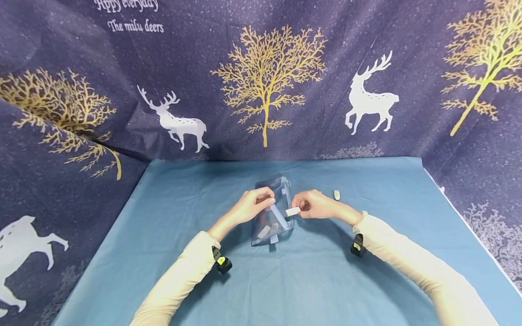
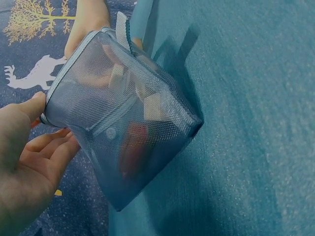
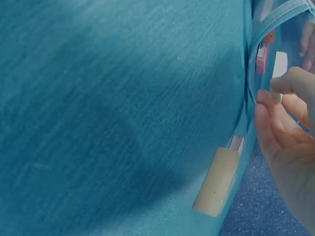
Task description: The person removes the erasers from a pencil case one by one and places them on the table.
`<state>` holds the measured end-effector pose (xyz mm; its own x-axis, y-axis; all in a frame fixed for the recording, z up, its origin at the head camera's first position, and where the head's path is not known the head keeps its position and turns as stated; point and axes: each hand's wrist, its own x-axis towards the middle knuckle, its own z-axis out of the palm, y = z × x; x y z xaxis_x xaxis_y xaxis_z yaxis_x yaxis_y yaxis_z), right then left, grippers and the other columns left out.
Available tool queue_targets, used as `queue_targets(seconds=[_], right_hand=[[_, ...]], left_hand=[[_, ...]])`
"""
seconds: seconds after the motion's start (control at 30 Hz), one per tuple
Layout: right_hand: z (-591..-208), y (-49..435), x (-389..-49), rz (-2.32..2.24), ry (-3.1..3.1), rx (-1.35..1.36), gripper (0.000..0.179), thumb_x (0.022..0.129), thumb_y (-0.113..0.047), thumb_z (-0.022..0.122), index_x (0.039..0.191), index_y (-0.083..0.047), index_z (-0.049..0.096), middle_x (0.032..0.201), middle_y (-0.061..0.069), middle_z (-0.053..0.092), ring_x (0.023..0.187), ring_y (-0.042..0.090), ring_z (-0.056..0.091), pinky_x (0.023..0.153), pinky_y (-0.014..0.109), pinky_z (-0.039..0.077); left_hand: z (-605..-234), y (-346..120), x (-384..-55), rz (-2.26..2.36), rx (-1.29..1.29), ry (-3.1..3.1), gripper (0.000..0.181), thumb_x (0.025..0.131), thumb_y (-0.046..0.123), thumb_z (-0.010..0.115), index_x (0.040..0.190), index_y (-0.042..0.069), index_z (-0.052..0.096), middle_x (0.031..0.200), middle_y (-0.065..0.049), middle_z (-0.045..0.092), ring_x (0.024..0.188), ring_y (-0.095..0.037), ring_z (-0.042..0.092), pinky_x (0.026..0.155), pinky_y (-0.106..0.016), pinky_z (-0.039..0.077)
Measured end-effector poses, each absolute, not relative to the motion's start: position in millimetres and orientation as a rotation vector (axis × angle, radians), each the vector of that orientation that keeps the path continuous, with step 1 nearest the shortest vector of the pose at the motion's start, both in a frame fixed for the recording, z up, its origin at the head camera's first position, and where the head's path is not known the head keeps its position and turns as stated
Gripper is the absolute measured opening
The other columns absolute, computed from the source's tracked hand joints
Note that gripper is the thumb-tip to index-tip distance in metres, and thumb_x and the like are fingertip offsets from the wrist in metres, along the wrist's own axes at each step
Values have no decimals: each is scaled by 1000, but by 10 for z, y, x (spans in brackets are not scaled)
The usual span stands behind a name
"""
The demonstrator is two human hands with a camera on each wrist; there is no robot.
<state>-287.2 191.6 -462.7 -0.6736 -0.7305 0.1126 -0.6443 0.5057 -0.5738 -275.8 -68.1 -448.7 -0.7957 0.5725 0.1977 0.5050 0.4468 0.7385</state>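
A blue mesh zip pouch (image 1: 277,183) lies on the table, its mouth held wide. My left hand (image 1: 251,205) pinches the rim of that mouth between thumb and fingers. Between the thumb and fingers of my right hand (image 1: 317,204) is a white eraser (image 1: 292,211), right at the zipped edge. The right wrist view shows this white eraser (image 3: 280,64) inside the opening. Through the mesh, pale blocks (image 2: 156,107) and a red piece (image 2: 134,147) show in the left wrist view. A pink piece (image 3: 262,60) also shows inside the pouch in the right wrist view.
Beyond the right hand, a cream eraser (image 1: 336,195) with a pale sleeve end lies on the blue tablecloth (image 1: 292,288). A dark curtain (image 1: 303,132) with deer and trees hangs at the back and sides of the table. A fabric tab (image 2: 123,32) sticks out from the pouch.
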Motion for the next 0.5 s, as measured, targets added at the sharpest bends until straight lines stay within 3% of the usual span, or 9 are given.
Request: queue_targets(seconds=[0.5], right_hand=[[-4600, 1998, -2836, -887, 2536, -1181, 16, 74, -4, 64, 88, -11, 62, 76, 3, 68, 68, 3, 63, 65, 21, 52]], left_hand=[[-4506, -684, -2766, 1284, 982, 2601, 27, 92, 32, 53, 103, 8, 61, 86, 6, 65, 74, -6, 59, 67, -22, 48]])
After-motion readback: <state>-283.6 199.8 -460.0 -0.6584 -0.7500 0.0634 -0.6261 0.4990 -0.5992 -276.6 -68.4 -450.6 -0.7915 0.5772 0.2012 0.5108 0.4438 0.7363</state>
